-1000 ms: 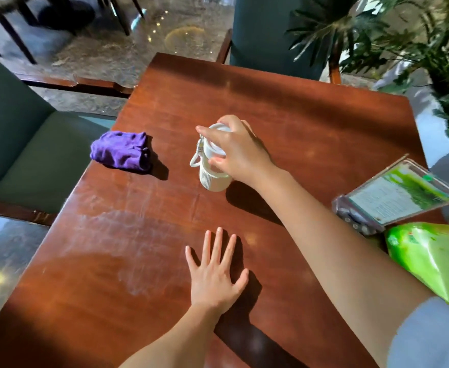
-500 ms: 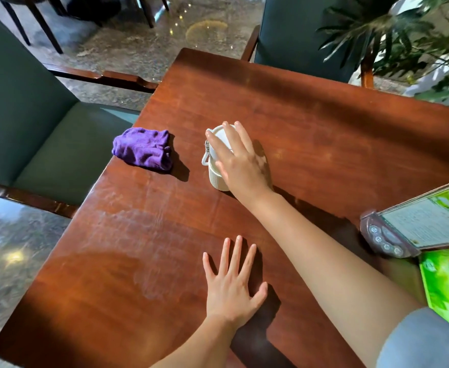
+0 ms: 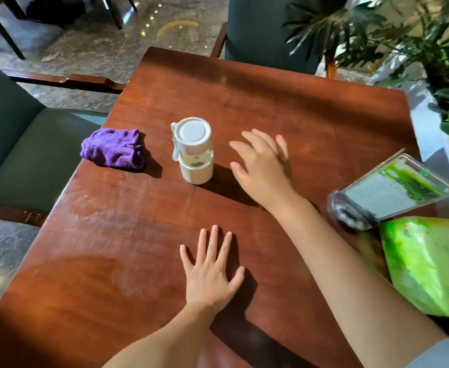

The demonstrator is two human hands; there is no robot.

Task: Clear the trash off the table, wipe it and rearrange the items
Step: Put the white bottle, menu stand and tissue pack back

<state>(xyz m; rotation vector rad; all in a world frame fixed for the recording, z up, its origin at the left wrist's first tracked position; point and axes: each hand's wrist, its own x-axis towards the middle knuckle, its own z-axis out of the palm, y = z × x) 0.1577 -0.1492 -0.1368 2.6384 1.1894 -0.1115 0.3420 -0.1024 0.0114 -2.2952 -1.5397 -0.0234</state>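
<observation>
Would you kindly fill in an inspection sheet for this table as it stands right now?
Surface: wooden table, with pale streaks near its left edge.
Job's things: purple cloth bunched near the left edge; white lidded bottle upright right of it, apart from it; acrylic menu stand at the right edge; green packet nearer than the stand.
Clutter: nothing seen.
Grippers: left hand flat on the table, fingers spread, empty; right hand open beside the bottle, not touching it.
Cables: nothing seen.
Surroundings: green chair on the left, another green chair at the far side, potted plant at the right.
</observation>
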